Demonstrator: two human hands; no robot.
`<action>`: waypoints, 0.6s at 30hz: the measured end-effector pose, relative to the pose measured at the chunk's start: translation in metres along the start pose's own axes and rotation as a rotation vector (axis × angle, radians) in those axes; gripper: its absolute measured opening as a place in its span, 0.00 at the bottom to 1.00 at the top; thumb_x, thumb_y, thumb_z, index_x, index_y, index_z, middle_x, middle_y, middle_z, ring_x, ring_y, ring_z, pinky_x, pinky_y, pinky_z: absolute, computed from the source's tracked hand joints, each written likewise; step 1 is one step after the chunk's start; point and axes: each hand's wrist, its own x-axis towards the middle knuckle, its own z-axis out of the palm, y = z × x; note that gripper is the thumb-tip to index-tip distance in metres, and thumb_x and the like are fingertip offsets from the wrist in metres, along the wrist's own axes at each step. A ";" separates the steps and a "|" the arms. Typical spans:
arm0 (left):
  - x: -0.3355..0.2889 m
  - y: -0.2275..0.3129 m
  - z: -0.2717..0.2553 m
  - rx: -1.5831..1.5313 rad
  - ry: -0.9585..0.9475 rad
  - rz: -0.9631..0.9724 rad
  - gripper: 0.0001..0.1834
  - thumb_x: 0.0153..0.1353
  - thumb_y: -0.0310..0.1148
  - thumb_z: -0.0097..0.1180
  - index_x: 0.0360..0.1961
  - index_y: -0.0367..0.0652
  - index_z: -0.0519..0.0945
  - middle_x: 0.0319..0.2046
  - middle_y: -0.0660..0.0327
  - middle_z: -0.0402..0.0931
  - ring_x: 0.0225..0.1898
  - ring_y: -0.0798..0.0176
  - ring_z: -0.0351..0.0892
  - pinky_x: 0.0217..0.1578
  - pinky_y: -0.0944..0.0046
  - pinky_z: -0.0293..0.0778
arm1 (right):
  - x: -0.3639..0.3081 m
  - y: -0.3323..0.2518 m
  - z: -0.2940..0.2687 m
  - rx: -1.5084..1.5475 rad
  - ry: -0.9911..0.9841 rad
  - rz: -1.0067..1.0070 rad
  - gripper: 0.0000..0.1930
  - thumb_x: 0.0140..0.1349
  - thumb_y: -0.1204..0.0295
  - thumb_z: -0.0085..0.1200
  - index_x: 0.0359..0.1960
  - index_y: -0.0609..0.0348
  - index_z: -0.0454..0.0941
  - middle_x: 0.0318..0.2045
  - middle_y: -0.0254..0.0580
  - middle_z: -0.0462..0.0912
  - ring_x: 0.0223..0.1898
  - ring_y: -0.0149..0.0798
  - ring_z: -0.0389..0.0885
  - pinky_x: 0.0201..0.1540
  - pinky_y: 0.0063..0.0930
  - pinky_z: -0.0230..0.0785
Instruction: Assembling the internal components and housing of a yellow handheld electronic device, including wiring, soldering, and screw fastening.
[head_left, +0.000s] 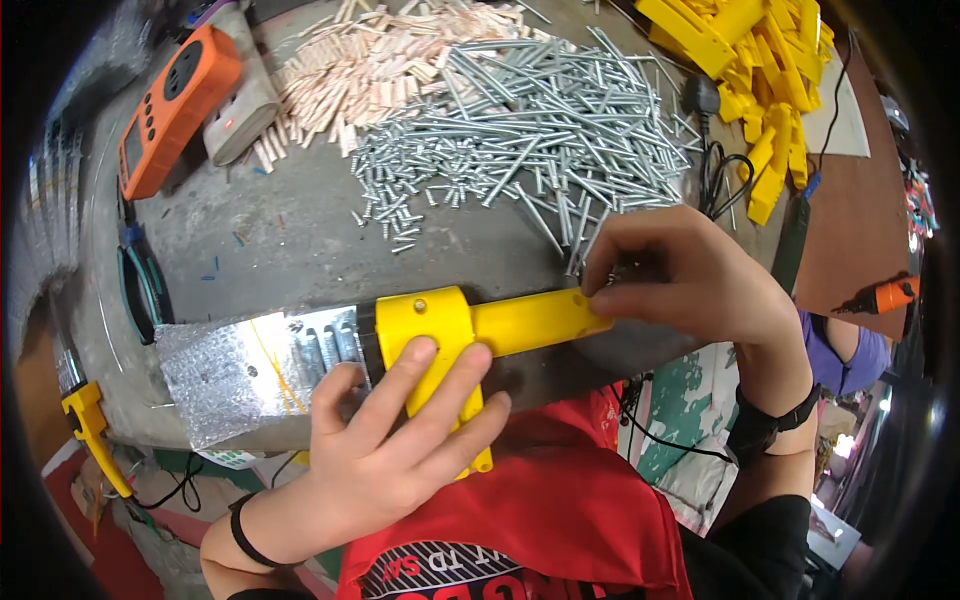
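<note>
A yellow plastic housing with a long handle [540,318] lies across the near edge of the table, its handle pointing right. Metal blades or plates in bubble wrap [240,370] stick out of its left end. My left hand [390,460] lies over the housing with its fingers spread on the top face; its thumb is hidden underneath. At the handle's right tip, beside a small hole, my right hand [690,280] is closed in a pinch. Whatever sits between those fingertips is too hidden to name. Beyond the hands spreads a large pile of silver screws [540,120].
Pale small sticks [370,60] are heaped behind the screws. Yellow plastic parts [775,60] pile up at the far right. An orange meter [180,110] and teal-handled pliers [143,285] lie left. Another yellow-handled tool [88,415] is at the left edge; an orange screwdriver [890,295] lies right.
</note>
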 end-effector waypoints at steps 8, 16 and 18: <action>0.001 0.008 0.002 0.001 0.033 -0.102 0.11 0.53 0.41 0.61 0.40 0.67 0.83 0.57 0.72 0.77 0.60 0.61 0.71 0.54 0.52 0.60 | 0.010 -0.005 0.006 -0.104 -0.015 -0.055 0.09 0.55 0.71 0.61 0.34 0.64 0.81 0.26 0.48 0.82 0.27 0.39 0.80 0.33 0.30 0.71; 0.003 0.009 0.003 -0.016 0.039 -0.106 0.11 0.53 0.41 0.62 0.39 0.66 0.83 0.57 0.72 0.77 0.58 0.61 0.72 0.52 0.53 0.60 | -0.007 -0.010 0.009 0.071 0.179 0.117 0.05 0.55 0.78 0.62 0.32 0.64 0.79 0.24 0.33 0.78 0.26 0.23 0.74 0.28 0.22 0.67; 0.002 0.009 0.003 -0.017 0.046 -0.114 0.11 0.52 0.41 0.63 0.39 0.66 0.83 0.57 0.72 0.77 0.58 0.61 0.72 0.53 0.53 0.60 | -0.020 -0.008 0.022 -0.017 0.221 0.038 0.05 0.56 0.78 0.62 0.32 0.63 0.79 0.23 0.33 0.77 0.26 0.23 0.74 0.28 0.22 0.66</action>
